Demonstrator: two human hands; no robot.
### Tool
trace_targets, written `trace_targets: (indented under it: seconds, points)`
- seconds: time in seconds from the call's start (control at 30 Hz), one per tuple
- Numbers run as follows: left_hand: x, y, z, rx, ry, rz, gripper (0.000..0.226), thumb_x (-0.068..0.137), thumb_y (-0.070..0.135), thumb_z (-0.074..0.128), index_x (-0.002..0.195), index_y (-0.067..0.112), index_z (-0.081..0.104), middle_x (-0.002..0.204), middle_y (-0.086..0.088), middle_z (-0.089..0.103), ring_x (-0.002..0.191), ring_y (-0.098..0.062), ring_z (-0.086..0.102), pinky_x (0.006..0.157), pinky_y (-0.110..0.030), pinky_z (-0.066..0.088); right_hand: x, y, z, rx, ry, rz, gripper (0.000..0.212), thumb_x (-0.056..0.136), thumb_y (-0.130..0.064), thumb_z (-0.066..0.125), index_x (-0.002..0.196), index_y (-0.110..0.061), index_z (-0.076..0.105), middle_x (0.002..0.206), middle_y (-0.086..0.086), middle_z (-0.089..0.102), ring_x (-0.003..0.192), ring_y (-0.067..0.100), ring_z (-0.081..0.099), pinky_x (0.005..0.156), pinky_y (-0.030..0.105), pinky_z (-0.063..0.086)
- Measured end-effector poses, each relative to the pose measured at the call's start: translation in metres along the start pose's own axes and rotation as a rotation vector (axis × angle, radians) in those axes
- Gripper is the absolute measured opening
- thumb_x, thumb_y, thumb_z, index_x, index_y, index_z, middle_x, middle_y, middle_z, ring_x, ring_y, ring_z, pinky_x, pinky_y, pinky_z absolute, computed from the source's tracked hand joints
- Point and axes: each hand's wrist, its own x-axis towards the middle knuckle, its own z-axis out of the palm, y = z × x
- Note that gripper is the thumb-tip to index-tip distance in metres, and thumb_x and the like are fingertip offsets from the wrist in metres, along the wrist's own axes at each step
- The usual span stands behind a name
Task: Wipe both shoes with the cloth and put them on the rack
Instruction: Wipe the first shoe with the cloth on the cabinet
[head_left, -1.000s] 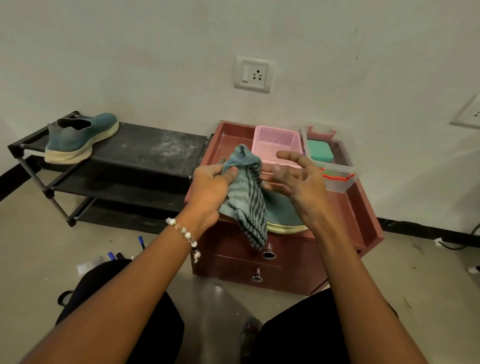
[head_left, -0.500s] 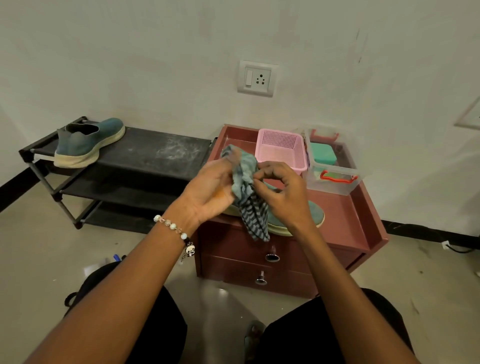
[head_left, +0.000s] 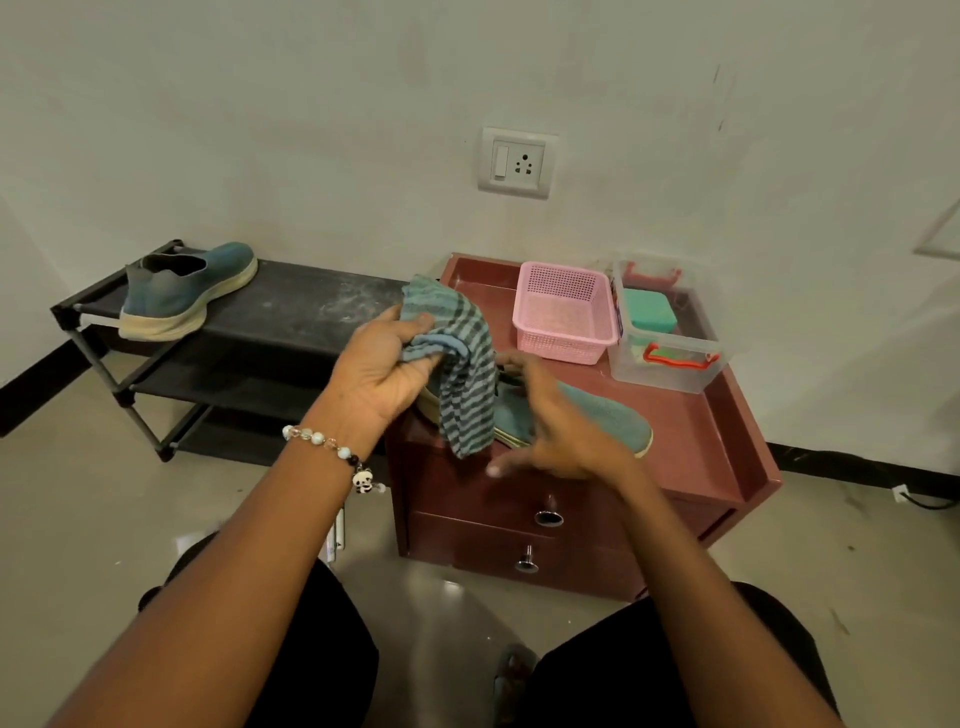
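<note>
1. Striped cloth (head_left: 462, 364): gripped in the left hand (head_left: 382, 371), fingers and thumb curled round its upper bunch; the rest hangs free over the cabinet's front-left part, held above the shoe.
2. Right hand (head_left: 558, 434): fingers spread and loosely straight, holding nothing, just right of the hanging cloth and in front of the near shoe.
3. Near shoe (head_left: 592, 418): teal, lies on the maroon cabinet (head_left: 717, 441) top, toe to the right. Its heel half is covered by the cloth and right hand; contact between hand and shoe cannot be told.
4. Second shoe (head_left: 187, 291): rests on the top shelf of the black rack (head_left: 311, 306), at its left end, well apart from the cabinet.
5. Surroundings: pink basket (head_left: 563, 317) and clear box (head_left: 667, 332) with red latches stand side by side at the cabinet's back; a green item shows inside the box. Wall socket (head_left: 517, 163) above. Beaded bracelet (head_left: 332, 447) on the left wrist.
6. Obscured: lower rack shelves are dark; the object on the floor between the knees is unclear.
7. Change versus half a second ago: both hands pinched the cloth together then; the right hand has now let go and dropped lower, and the left alone has it, raised slightly.
</note>
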Motion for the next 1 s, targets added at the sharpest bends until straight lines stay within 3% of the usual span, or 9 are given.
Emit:
trace_targets:
  seconds: [0.13,0.23,0.33,0.43,0.6,0.67,0.73,0.83,1.0]
  points:
    - [-0.003,0.0,0.001,-0.094,-0.002,-0.007,0.034,0.097,-0.01,0.029,0.127,-0.011,0.046,0.125,-0.029,0.054,0.12,-0.039,0.051,0.097,-0.044,0.045,0.022,-0.001,0.029,-0.059,0.305,-0.096,0.081,0.063,-0.029,0.083,0.13,-0.014,0.039,0.126,0.003,0.047,0.115,0.017,0.047,0.097,0.033,0.043]
    - [-0.004,0.016,-0.003,-0.206,-0.004,0.021,0.021,0.097,-0.005,0.035,0.099,-0.015,0.055,0.092,-0.029,0.065,0.09,-0.034,0.062,0.071,-0.038,0.058,0.017,-0.004,0.011,0.29,0.408,-0.06,0.03,0.077,-0.004,0.071,0.099,-0.022,0.063,0.091,-0.013,0.068,0.085,0.003,0.062,0.077,0.028,0.052]
    - [0.007,0.026,-0.017,0.012,0.125,0.054,0.012,0.095,-0.001,0.047,0.09,-0.007,0.057,0.088,-0.019,0.063,0.079,-0.024,0.065,0.075,-0.036,0.057,0.009,-0.006,-0.016,0.674,0.46,-0.012,0.016,0.084,-0.001,0.063,0.087,-0.016,0.07,0.078,-0.01,0.072,0.076,0.006,0.066,0.07,0.023,0.054]
    - [0.008,0.021,-0.024,0.281,0.13,-0.042,0.006,0.093,-0.001,0.052,0.09,-0.005,0.056,0.09,-0.019,0.061,0.081,-0.023,0.064,0.074,-0.034,0.059,0.006,-0.01,-0.025,0.936,0.516,-0.029,0.015,0.08,-0.009,0.061,0.077,-0.014,0.075,0.075,-0.003,0.072,0.069,0.011,0.066,0.063,0.023,0.054]
    - [-0.012,0.01,0.0,0.053,0.095,-0.063,0.016,0.093,0.011,0.057,0.091,-0.005,0.056,0.077,-0.021,0.07,0.096,-0.032,0.065,0.084,-0.043,0.056,0.009,-0.028,-0.021,1.224,0.593,0.082,0.025,0.093,-0.005,0.051,0.082,-0.005,0.074,0.08,0.009,0.073,0.074,0.019,0.07,0.07,0.031,0.059]
    - [-0.014,0.009,0.0,0.265,0.099,-0.014,0.03,0.092,0.026,0.06,0.106,0.0,0.055,0.087,-0.014,0.072,0.093,-0.031,0.068,0.076,-0.044,0.059,0.01,-0.032,-0.023,1.241,0.692,0.143,0.02,0.093,-0.009,0.054,0.084,-0.002,0.07,0.081,0.011,0.072,0.074,0.02,0.069,0.074,0.035,0.057]
    - [-0.014,0.007,-0.008,0.955,0.173,0.142,0.052,0.088,0.048,0.06,0.125,0.012,0.052,0.101,0.0,0.066,0.079,-0.024,0.071,0.061,-0.038,0.06,0.008,-0.032,-0.026,1.24,0.749,0.194,0.015,0.091,-0.011,0.059,0.082,-0.002,0.069,0.079,0.011,0.071,0.072,0.021,0.067,0.074,0.037,0.056]
    - [-0.014,-0.005,-0.014,1.749,0.248,0.676,0.05,0.082,0.062,0.056,0.111,0.022,0.067,0.086,0.005,0.069,0.062,-0.009,0.063,0.057,-0.026,0.053,0.002,-0.034,-0.031,1.188,0.7,0.239,0.013,0.084,-0.013,0.068,0.077,-0.002,0.066,0.071,0.008,0.07,0.062,0.019,0.067,0.062,0.031,0.058]
    - [-0.021,-0.029,0.007,1.461,-0.235,0.905,0.05,0.08,0.057,0.06,0.117,0.025,0.066,0.108,0.008,0.067,0.099,-0.006,0.062,0.086,-0.035,0.054,-0.001,-0.05,-0.035,1.163,0.561,0.172,0.012,0.086,-0.004,0.064,0.094,-0.008,0.057,0.071,0.01,0.072,0.057,0.019,0.067,0.052,0.032,0.057]
